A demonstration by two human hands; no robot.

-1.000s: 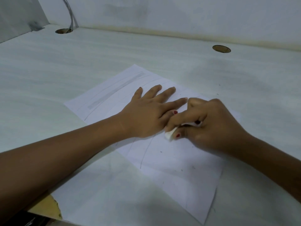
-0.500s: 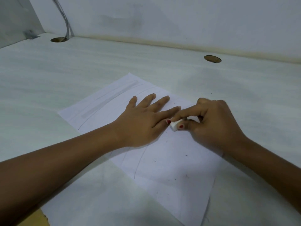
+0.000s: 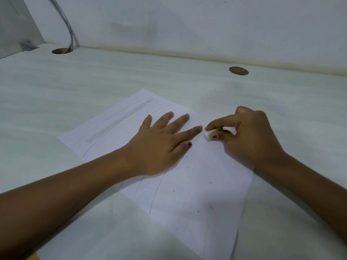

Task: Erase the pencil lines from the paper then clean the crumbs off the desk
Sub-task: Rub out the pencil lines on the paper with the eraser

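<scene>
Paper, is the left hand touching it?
Touching. The head view shows the left hand lying flat on the paper, palm down, fingers spread.

The left hand (image 3: pixel 159 145) lies just beside the eraser (image 3: pixel 208 135); open desk (image 3: pixel 112 76) behind.

White paper (image 3: pixel 206 203) flat on desk (image 3: pixel 93 81) (faint pencil lines (image 3: pixel 156 192), dark crumbs (image 3: pixel 173 190)); small white eraser (image 3: pixel 208 135) on it.

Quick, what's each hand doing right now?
Left hand: open, pressed flat on the paper.
Right hand: pinching the white eraser.
</scene>
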